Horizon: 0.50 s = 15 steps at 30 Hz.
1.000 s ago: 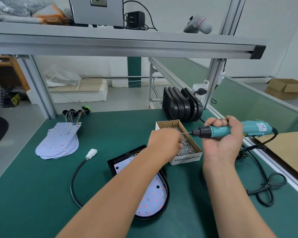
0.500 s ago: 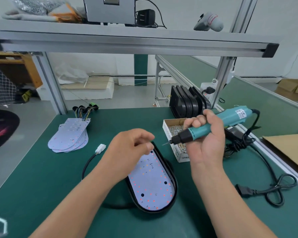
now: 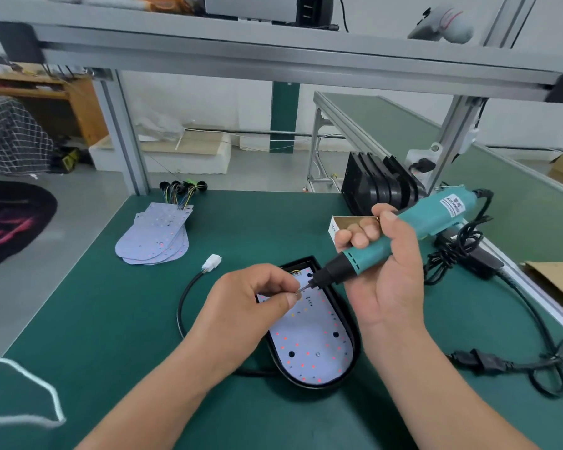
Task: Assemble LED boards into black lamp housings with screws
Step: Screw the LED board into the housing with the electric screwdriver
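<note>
LED board (image 3: 309, 349) noted: pale, flat, rounded at the near end, dotted with red and yellow points. It was seated in a glossy black lamp housing (image 3: 303, 263) directly beneath both grips. A small metal screw (image 3: 298, 291) was pinched in the left hand (image 3: 241, 306). It was met by the dark bit of a teal plastic screwdriver (image 3: 433, 216), clenched in the right hand (image 3: 387, 274). Half a second earlier, bit and left fingers were apart.

Green bench (image 3: 257, 228): items on top
Board stack (image 3: 156, 235) rear-L; housing (image 3: 309, 386) w/ cable (image 3: 180, 306) ctr; screw box (image 3: 348, 219), upright housings (image 3: 377, 186) rear-R; cord (image 3: 481, 362) R.
</note>
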Motion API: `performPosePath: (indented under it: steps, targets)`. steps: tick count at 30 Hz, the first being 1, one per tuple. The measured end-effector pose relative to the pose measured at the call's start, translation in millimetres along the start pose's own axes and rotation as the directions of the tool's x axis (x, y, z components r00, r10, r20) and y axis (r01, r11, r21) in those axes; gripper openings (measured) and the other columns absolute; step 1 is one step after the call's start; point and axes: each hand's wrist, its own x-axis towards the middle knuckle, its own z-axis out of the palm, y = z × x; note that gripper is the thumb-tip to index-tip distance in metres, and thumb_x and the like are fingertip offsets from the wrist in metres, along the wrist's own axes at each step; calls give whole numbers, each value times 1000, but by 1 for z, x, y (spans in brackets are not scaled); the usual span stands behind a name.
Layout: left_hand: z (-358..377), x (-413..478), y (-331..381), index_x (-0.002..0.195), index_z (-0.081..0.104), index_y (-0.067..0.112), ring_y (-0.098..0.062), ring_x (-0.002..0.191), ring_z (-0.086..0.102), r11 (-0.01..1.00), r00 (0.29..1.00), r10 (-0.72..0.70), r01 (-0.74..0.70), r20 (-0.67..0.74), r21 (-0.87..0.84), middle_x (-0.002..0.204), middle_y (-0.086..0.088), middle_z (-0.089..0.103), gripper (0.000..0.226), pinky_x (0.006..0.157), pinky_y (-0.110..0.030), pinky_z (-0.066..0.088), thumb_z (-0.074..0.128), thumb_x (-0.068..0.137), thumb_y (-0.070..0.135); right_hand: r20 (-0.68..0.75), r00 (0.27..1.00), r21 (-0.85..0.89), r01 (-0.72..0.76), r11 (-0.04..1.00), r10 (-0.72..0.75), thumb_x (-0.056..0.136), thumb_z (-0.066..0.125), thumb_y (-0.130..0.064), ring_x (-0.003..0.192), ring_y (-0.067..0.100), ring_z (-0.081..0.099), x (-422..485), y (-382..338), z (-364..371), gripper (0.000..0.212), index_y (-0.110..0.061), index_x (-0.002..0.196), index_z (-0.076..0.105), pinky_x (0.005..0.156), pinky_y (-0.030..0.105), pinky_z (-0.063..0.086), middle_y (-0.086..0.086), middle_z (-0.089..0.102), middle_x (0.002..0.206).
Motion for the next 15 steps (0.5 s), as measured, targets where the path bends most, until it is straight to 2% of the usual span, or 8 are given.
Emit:
performPosePath:
  steps: [5,10,15]
  targets:
    - [-1,0,-1,92,76,39,-6,93,73,999,999,39,-40,25,8,95,12,79,22,86,-30,53,78,89,17,-21,1000,2,-3,1000,3,101,54,-14,60,12,47,2,-1,-1,4,-15,100,58,69,30,54,-3,44,71]
    - [0,2,-3,93,76,39,-12,91,73,999,999,29,-29,17,-35,94,8,79,15,86,-35,56,77,82,30,-20,1000,-14,-7,1000,7,101,55,-14,59,12,48,1,0,-1,4,-15,100,58,69,30,54,-3,45,70]
    - [1,2,-4,94,76,38,-13,93,74,999,999,26,-25,20,-34,95,7,79,14,90,-42,59,77,81,34,-7,1000,-29,-7,1000,7,100,56,-14,59,12,48,1,0,-1,3,-16,99,58,69,30,54,-3,44,70]
